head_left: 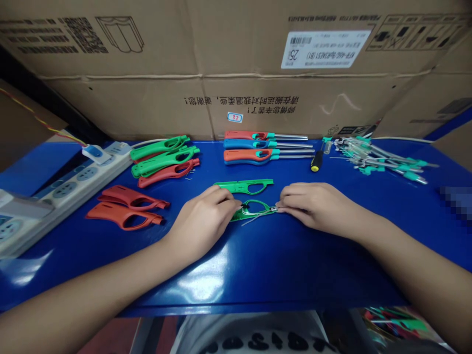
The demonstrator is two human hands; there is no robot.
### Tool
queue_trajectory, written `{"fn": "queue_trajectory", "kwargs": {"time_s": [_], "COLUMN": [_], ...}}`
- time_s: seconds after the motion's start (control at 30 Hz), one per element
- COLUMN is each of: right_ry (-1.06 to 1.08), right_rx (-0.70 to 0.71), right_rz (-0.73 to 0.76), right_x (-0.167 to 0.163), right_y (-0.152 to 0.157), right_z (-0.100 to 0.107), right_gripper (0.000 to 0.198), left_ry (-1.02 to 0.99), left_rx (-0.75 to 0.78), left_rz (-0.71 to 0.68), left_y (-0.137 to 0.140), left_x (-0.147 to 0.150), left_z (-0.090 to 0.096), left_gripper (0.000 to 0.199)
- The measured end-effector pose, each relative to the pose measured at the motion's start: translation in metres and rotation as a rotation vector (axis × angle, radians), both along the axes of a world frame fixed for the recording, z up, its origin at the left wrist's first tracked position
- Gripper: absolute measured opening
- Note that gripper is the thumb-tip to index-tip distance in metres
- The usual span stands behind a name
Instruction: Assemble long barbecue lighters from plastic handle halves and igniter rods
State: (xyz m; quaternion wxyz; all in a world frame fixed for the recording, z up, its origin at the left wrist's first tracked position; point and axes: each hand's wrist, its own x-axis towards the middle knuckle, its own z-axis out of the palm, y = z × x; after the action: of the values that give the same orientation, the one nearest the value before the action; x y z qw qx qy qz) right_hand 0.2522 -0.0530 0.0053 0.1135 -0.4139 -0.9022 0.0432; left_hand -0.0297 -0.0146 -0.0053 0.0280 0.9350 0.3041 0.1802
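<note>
A green lighter shell half (258, 202) lies on the blue table between my hands, with a pale wire or tube (254, 218) across it. My left hand (206, 219) is closed over its wider end, its fingertips pinching a small black part (245, 206). My right hand (319, 206) is closed in a pinch at the narrow end, on a small metal piece (273, 209). What each hand's palm covers is hidden. Just beyond lies a second green shell half (241, 187), its inner side upward.
Green and red lighter shells (164, 162) lie at the left, with red-orange ones (127, 215) nearer. Lighters with metal barrels (265, 147), a screwdriver (316, 161) and a heap of metal tubes with teal parts (379, 160) stretch along the back. A power strip (70, 184) edges the left.
</note>
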Motion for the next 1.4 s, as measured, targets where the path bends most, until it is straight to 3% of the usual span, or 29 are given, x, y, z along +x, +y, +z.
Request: {"fn": "queue_trajectory", "kwargs": {"time_s": [0.4, 0.77, 1.03, 1.4], "right_ry": [-0.012, -0.011, -0.015, -0.005], "right_rx": [-0.009, -0.018, -0.037, -0.034], "right_rz": [-0.005, -0.008, -0.019, -0.014], "right_x": [0.001, 0.000, 0.000, 0.000], "right_y": [0.000, 0.000, 0.000, 0.001], "right_z": [0.000, 0.000, 0.001, -0.001], "right_gripper": [0.026, 0.027, 0.027, 0.027], "left_ry": [0.094, 0.051, 0.128, 0.118], "left_rx": [0.076, 0.054, 0.190, 0.101], "left_rz": [0.013, -0.014, -0.024, -0.053], "left_y": [-0.004, -0.005, -0.004, 0.005], "left_x": [0.002, 0.002, 0.001, 0.003], "left_z": [0.006, 0.004, 0.006, 0.006], "left_gripper": [0.019, 0.020, 0.017, 0.022]}}
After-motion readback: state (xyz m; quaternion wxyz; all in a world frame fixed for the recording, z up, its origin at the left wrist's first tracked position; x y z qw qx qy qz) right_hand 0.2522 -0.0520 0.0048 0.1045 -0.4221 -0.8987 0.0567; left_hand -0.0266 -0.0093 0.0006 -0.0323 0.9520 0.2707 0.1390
